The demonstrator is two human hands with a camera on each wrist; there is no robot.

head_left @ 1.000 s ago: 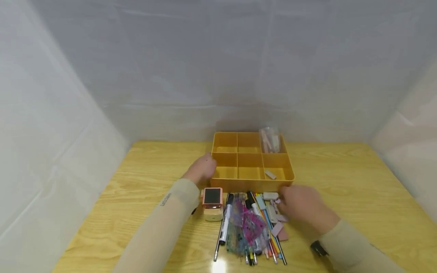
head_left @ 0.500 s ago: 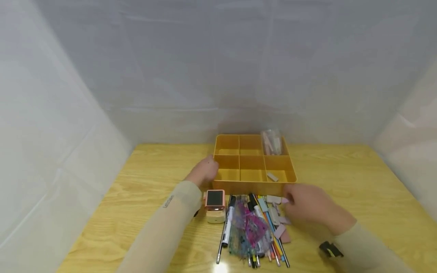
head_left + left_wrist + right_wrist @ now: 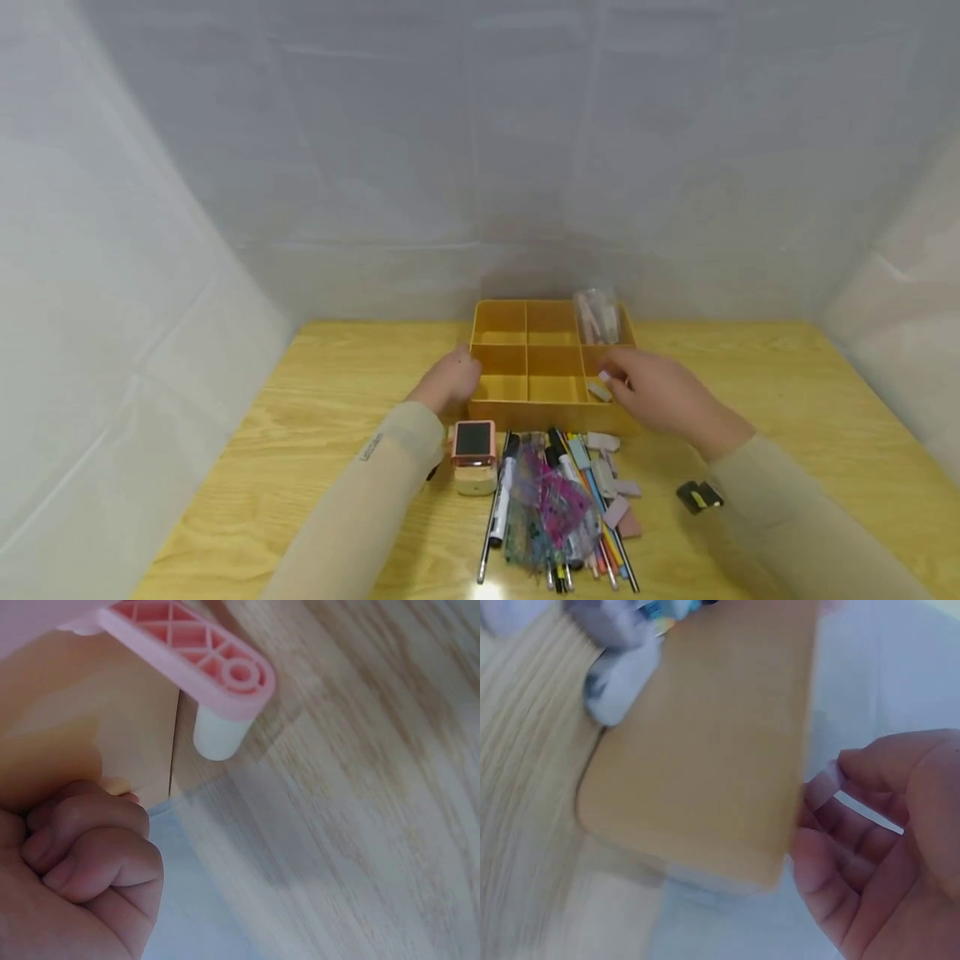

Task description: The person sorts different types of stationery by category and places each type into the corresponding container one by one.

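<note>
My left hand [image 3: 450, 379], fist curled, braces the tray [image 3: 551, 400] at 9 o'clock; my right hand [image 3: 660, 392] pinches an eraser [image 3: 604, 376] over the 3 o'clock compartment; I should release low.

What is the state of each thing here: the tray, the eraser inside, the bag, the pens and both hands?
Yellow tray: upright, mostly bare compartments.
Eraser: lying in the near right compartment.
Clear bag: in the far right compartment.
Pens: lying bunched on the table.
Left hand: curled, against the tray's left wall.
Right hand: over the eraser; grip unclear.

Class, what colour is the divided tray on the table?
The tray is yellow-orange; the head view shows it best.
</note>
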